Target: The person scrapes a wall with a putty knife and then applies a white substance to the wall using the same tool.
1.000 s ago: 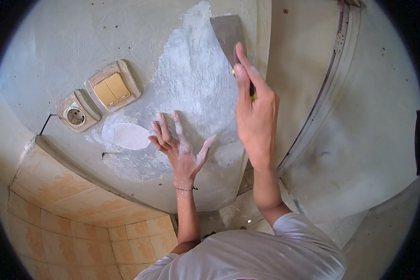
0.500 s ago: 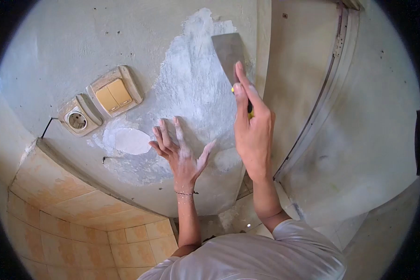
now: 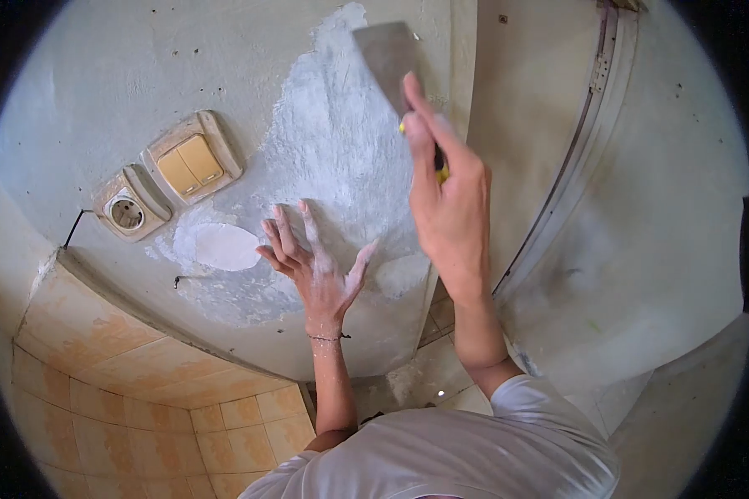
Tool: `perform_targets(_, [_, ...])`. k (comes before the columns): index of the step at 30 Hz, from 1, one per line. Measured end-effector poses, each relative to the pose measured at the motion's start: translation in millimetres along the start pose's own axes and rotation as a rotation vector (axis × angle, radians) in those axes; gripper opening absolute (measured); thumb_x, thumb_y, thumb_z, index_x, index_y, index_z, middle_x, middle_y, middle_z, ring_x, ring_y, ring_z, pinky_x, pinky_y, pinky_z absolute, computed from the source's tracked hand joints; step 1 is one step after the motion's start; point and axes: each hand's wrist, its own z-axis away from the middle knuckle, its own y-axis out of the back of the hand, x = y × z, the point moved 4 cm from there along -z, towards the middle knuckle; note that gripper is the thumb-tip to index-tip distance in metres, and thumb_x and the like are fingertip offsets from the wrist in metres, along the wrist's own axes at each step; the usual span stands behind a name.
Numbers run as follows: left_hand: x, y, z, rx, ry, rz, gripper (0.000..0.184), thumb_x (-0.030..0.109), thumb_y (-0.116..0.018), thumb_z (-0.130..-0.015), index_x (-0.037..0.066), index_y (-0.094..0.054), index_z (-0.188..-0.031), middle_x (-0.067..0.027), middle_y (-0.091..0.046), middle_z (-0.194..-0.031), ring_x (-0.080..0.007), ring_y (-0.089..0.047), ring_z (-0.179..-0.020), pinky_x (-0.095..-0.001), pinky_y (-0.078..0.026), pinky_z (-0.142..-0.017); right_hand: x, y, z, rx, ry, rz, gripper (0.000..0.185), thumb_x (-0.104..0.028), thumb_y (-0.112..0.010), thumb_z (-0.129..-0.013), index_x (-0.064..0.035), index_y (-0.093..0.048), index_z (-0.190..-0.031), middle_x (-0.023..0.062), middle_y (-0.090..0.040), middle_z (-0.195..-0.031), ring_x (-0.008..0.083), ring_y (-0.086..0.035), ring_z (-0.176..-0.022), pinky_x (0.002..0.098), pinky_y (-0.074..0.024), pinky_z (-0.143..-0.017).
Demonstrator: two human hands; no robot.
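My right hand (image 3: 452,187) is closed round the black and yellow handle of a putty knife (image 3: 389,62), its forefinger stretched along the wide metal blade. The blade lies at the upper right edge of a whitish filler patch (image 3: 333,125) on the wall; whether it touches cannot be made out. Lower down, my left hand (image 3: 316,270) is spread with its fingers against the wall, white dust on fingers and thumb. Just left of those fingertips is a smooth white oval (image 3: 227,247) on the wall.
A double light switch (image 3: 191,166) and a power socket (image 3: 127,212) are on the wall to the left. A short wire (image 3: 177,281) sticks out below. Orange tiles (image 3: 116,320) form a ledge at lower left; a door frame (image 3: 591,141) stands at right.
My right hand has moved the putty knife up and slightly left along the patch. My left hand stays spread at the same place on the wall; the view has shifted slightly.
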Motion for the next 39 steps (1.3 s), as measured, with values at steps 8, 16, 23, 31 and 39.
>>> perform_targets(8, [2,-1,-3,0.008,-0.018,-0.048,0.117,0.068,-0.072,-0.086,0.006,-0.017,-0.169,-0.0235,-0.003,-0.174,-0.0424,0.004,-0.161,-0.0614,0.007,-0.126,3,-3,-3,-0.069,-0.045,-0.03,0.042,-0.027,-0.051,-0.113,-0.0069,-0.058,-0.149,0.0143,-0.066,-0.144,0.0168,-0.069,-0.117,0.0291,-0.0515,-0.096])
perform_targets(16, [0,2,0,-0.013,-0.008,-0.033,0.117,0.066,-0.075,-0.085,0.007,-0.018,-0.169,-0.0224,-0.004,-0.174,-0.0422,0.0,-0.161,-0.0607,0.006,-0.127,-9,-5,-22,-0.083,-0.143,0.023,0.042,-0.026,-0.051,-0.113,-0.007,-0.057,-0.15,0.0145,-0.065,-0.146,0.0206,-0.07,-0.119,0.0305,-0.0518,-0.097])
perform_targets(23, [-1,2,1,0.001,-0.003,-0.013,0.116,0.067,-0.076,-0.083,0.008,-0.023,-0.168,-0.0231,-0.01,-0.173,-0.0412,-0.001,-0.161,-0.0601,0.006,-0.127,10,-9,2,-0.063,-0.055,-0.101,0.044,-0.028,-0.051,-0.113,-0.0032,-0.056,-0.149,0.0176,-0.063,-0.146,0.0203,-0.066,-0.127,0.0317,-0.0503,-0.104])
perform_targets(31, [0,1,0,-0.002,-0.02,-0.051,0.117,0.066,-0.074,-0.086,0.006,-0.017,-0.169,-0.0243,-0.005,-0.174,-0.0433,0.001,-0.161,-0.0613,0.004,-0.127,15,-5,3,-0.069,0.056,-0.097,0.043,-0.027,-0.053,-0.112,-0.0016,-0.058,-0.147,0.0172,-0.064,-0.145,0.0226,-0.067,-0.126,0.0325,-0.0492,-0.107])
perform_targets(39, [0,3,0,-0.011,-0.006,-0.041,0.116,0.066,-0.074,-0.086,0.007,-0.018,-0.169,-0.0246,-0.005,-0.173,-0.0446,0.0,-0.16,-0.0622,0.004,-0.126,15,-4,1,-0.01,0.196,-0.061,0.04,-0.022,-0.054,-0.111,-0.0049,-0.059,-0.147,0.0256,-0.067,-0.131,0.0368,-0.07,-0.116,0.0371,-0.0583,-0.081])
